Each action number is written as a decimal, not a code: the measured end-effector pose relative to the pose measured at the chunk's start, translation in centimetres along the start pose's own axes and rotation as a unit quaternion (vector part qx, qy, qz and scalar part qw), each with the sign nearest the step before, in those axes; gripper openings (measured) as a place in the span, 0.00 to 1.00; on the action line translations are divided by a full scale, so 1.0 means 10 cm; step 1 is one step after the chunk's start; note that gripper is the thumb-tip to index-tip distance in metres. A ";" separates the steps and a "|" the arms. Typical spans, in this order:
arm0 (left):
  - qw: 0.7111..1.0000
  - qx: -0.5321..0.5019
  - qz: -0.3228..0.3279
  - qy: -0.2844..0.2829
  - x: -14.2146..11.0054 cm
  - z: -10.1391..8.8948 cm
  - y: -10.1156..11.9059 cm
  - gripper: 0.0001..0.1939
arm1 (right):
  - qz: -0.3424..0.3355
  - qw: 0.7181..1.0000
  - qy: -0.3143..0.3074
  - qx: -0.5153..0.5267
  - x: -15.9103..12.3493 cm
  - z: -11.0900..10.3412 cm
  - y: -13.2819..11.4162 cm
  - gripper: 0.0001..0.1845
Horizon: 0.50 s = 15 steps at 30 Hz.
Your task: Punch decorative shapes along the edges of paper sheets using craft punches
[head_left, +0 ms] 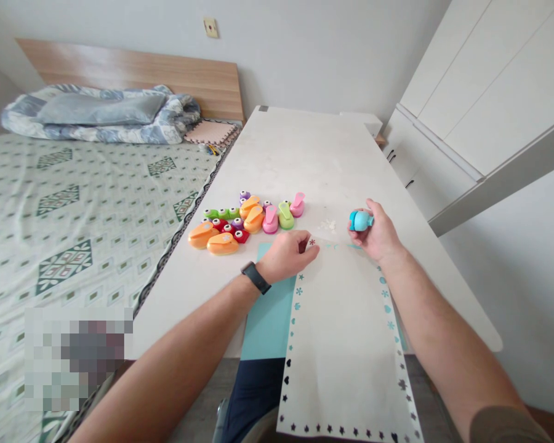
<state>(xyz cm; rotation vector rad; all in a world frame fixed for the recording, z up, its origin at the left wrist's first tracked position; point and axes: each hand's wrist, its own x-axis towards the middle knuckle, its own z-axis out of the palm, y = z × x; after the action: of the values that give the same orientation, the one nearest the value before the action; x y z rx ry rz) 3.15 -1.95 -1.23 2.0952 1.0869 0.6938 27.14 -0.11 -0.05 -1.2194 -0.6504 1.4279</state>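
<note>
The right hand (375,232) partly hides a blue craft punch (360,220).

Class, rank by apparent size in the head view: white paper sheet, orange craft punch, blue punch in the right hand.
White paper sheet largest. Orange craft punch and blue punch look alike; nearness makes them unsure.

A bed (74,246) noted at left, green-patterned sheet fitted; wooden headboard (129,69) behind, blue-grey quilt (96,114) folded on top. White wardrobe (484,92) installed at right. Pale wall (323,49) fitted with small wall plate (210,27). White table (305,154) placed alongside bed; grey floor (420,378) seen below.
</note>
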 end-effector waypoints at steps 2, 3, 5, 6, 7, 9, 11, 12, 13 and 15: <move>1.000 0.000 -0.001 -0.001 0.00 0.00 0.00 0.13 | 0.007 1.000 -0.006 0.000 -0.01 0.00 -0.02 0.17; 1.000 -0.001 -0.002 -0.002 0.00 0.00 0.00 0.13 | 0.012 1.000 -0.012 0.000 -0.02 0.00 -0.03 0.16; 1.000 -0.004 -0.004 -0.005 0.00 0.00 0.00 0.13 | 0.023 0.999 -0.028 0.001 -0.04 0.00 -0.04 0.15; 1.000 -0.004 -0.004 -0.004 0.00 0.00 0.00 0.13 | 0.028 0.999 -0.038 0.002 -0.04 -0.01 -0.05 0.14; 1.000 -0.004 -0.003 -0.002 0.00 0.00 0.00 0.13 | 0.032 0.998 -0.048 0.003 -0.05 -0.01 -0.06 0.14; 1.000 -0.004 0.000 0.002 0.00 0.00 0.00 0.13 | 0.036 0.997 -0.070 0.013 -0.06 -0.03 -0.08 0.14; 1.000 -0.007 0.004 0.005 0.00 0.01 -0.01 0.13 | 0.040 0.994 -0.096 0.031 -0.06 -0.05 -0.09 0.14; 1.000 -0.008 0.007 0.005 0.00 0.01 -0.01 0.13 | 0.043 0.992 -0.108 0.042 -0.06 -0.05 -0.10 0.14; 1.000 -0.008 0.008 0.005 0.00 0.01 -0.01 0.13 | 0.049 0.990 -0.118 0.052 -0.06 -0.06 -0.11 0.14; 1.000 -0.007 0.009 0.005 0.00 0.02 -0.02 0.13 | 0.063 0.987 -0.132 0.066 -0.07 -0.08 -0.12 0.14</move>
<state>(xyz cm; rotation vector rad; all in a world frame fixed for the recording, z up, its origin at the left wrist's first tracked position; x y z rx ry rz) 3.17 -1.96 -1.47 2.0943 1.0683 0.7194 28.20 -0.63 1.01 -0.9899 -0.6547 1.7307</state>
